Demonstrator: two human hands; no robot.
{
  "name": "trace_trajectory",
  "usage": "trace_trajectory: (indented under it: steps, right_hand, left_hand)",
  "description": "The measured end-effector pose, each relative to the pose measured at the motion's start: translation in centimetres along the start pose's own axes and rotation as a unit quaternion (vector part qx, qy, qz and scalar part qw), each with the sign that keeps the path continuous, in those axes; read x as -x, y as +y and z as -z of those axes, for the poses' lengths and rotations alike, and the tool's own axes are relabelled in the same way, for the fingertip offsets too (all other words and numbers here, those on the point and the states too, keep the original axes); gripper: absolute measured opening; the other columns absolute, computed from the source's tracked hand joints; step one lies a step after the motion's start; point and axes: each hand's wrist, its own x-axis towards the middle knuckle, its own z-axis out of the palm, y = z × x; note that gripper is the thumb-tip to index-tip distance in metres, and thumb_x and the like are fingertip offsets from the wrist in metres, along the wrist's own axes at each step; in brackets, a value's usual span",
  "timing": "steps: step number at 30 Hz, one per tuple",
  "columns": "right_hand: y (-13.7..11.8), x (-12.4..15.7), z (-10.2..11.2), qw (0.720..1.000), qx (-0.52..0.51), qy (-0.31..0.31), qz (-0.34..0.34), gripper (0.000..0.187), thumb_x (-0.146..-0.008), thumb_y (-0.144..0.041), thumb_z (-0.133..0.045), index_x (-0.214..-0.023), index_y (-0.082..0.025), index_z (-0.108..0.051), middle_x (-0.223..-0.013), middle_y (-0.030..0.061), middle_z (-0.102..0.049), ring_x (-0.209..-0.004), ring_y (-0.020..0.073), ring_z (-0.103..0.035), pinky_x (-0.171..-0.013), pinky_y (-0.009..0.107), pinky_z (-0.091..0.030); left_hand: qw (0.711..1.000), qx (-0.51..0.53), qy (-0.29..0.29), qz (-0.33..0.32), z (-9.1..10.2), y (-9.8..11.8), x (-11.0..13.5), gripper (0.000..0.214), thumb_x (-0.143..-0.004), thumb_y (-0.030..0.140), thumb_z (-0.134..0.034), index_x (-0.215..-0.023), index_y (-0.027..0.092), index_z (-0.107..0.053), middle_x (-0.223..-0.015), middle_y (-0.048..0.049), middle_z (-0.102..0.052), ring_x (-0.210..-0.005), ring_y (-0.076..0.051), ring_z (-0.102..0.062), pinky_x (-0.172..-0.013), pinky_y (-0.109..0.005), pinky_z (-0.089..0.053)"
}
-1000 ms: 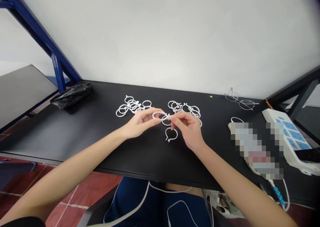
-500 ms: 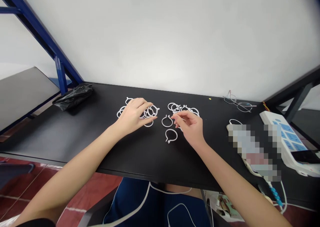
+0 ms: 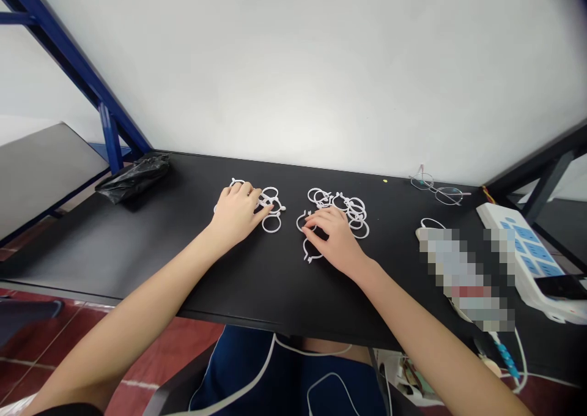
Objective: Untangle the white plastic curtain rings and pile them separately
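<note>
Black table [image 3: 137, 245], white plastic curtain rings [image 3: 271, 223] in two loose piles; now left hand [image 3: 236, 214] and right hand [image 3: 332, 238] both lowered flat onto them, fingers spread and released, no grasp visible.

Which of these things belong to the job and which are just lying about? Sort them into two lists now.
Job: left hand; right hand; white plastic rings.
Lying about: eyeglasses; black plastic bag; white power strip.
</note>
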Motion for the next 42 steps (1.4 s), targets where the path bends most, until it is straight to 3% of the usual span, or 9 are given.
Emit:
trace_trajectory:
  steps: [4,14,21,28,33,38,42]
  right_hand:
    - [-0.2,0.0,0.1,0.999,0.017,-0.034,0.008,0.016,-0.091,-0.025,-0.059,-0.080,-0.022,-0.070,-0.100,0.0029,-0.074,-0.101,0.0229,-0.060,-0.106,0.050,-0.034]
    - [-0.6,-0.1,0.5,0.994,0.062,-0.083,0.034,0.020,-0.094,-0.022,-0.052,-0.094,-0.024,-0.072,-0.103,0.0042,-0.074,-0.114,0.0281,-0.056,-0.113,0.064,-0.022]
    - [-1.0,-0.1,0.7,0.990,0.089,-0.096,0.048,0.018,-0.095,-0.021,-0.049,-0.095,-0.021,-0.068,-0.099,0.0058,-0.071,-0.111,0.0265,-0.056,-0.116,0.063,-0.018]
    - [-1.3,0.1,0.5,0.993,0.064,-0.091,0.047,0.014,-0.094,-0.023,-0.054,-0.089,-0.022,-0.067,-0.108,0.0067,-0.066,-0.109,0.0234,-0.057,-0.115,0.059,-0.022]
    - [-1.2,0.1,0.0,0.995,0.039,-0.083,0.043,0.006,-0.090,-0.022,-0.060,-0.086,-0.023,-0.066,-0.101,0.0040,-0.067,-0.105,0.0219,-0.059,-0.114,0.053,-0.027]
    - [-1.1,0.0,-0.3,0.995,0.039,-0.083,0.042,0.015,-0.091,-0.017,-0.055,-0.082,-0.023,-0.066,-0.094,0.0035,-0.068,-0.098,0.0213,-0.061,-0.109,0.050,-0.035]
    - [-1.0,0.0,-0.3,0.995,0.028,-0.084,0.037,0.013,-0.091,-0.018,-0.057,-0.081,-0.023,-0.065,-0.094,0.0031,-0.068,-0.099,0.0215,-0.060,-0.110,0.050,-0.032]
  left_hand:
    - [1.000,-0.018,-0.008,0.008,-0.4,-0.2,0.0,0.042,-0.095,0.047,-0.045,-0.102,0.013,-0.067,-0.100,-0.0153,-0.064,-0.097,-0.032,-0.059,-0.078,-0.041,-0.043]
    - [0.997,0.022,0.062,-0.030,-0.9,-0.3,0.1,0.040,-0.095,0.047,-0.045,-0.100,0.013,-0.067,-0.096,-0.0159,-0.063,-0.090,-0.031,-0.057,-0.076,-0.041,-0.043]
    - [0.988,0.135,0.039,-0.063,-0.5,0.6,0.2,0.033,-0.096,0.041,-0.048,-0.108,0.015,-0.065,-0.097,-0.0102,-0.063,-0.090,-0.026,-0.058,-0.085,-0.040,-0.043]
    - [0.952,0.235,-0.005,-0.198,-0.8,1.9,0.7,0.025,-0.096,0.032,-0.049,-0.109,0.016,-0.063,-0.100,-0.0079,-0.062,-0.099,-0.023,-0.055,-0.094,-0.039,-0.041]
    - [0.946,0.243,-0.043,-0.211,-0.8,2.4,0.9,0.023,-0.095,0.029,-0.048,-0.106,0.017,-0.064,-0.096,-0.0071,-0.062,-0.095,-0.022,-0.054,-0.091,-0.039,-0.041]
    - [0.947,0.237,-0.035,-0.213,-0.9,2.4,0.9,0.022,-0.093,0.032,-0.052,-0.105,0.018,-0.065,-0.095,-0.0066,-0.063,-0.095,-0.022,-0.055,-0.093,-0.040,-0.041]
    - [0.946,0.238,-0.037,-0.218,-1.0,2.3,0.8,0.021,-0.092,0.031,-0.054,-0.105,0.019,-0.065,-0.093,-0.0055,-0.064,-0.096,-0.023,-0.056,-0.094,-0.041,-0.040]
